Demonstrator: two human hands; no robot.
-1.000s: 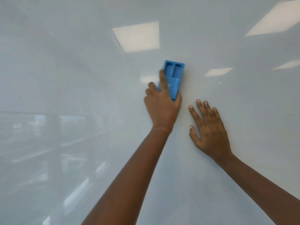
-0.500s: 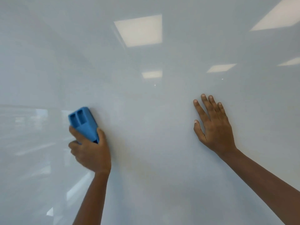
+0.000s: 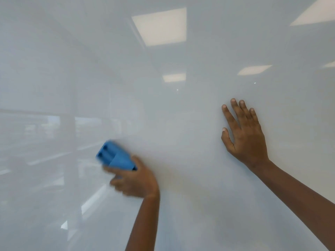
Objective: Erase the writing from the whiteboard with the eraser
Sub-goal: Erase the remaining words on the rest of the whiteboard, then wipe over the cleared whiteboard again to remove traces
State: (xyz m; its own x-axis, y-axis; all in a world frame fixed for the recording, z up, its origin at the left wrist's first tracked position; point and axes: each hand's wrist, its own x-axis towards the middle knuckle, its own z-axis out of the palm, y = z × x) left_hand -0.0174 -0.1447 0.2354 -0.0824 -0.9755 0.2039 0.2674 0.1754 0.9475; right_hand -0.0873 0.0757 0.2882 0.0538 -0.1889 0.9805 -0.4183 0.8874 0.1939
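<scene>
Glossy and pale, the whiteboard [image 3: 181, 124] filled the whole view, mirroring ceiling light panels [image 3: 159, 26] and dim window shapes at the left. Fingers [image 3: 116, 182] of the left hand [image 3: 134, 180] were curled around the lower end of the blue eraser [image 3: 114, 157], gripping it against the board low and left of centre; both were blurred. Well apart to the right, the right hand [image 3: 244, 136] lay flat on the board, fingers [image 3: 235, 111] extended and slightly spread, thumb out to the side. Bare forearms ran off the bottom edge.
</scene>
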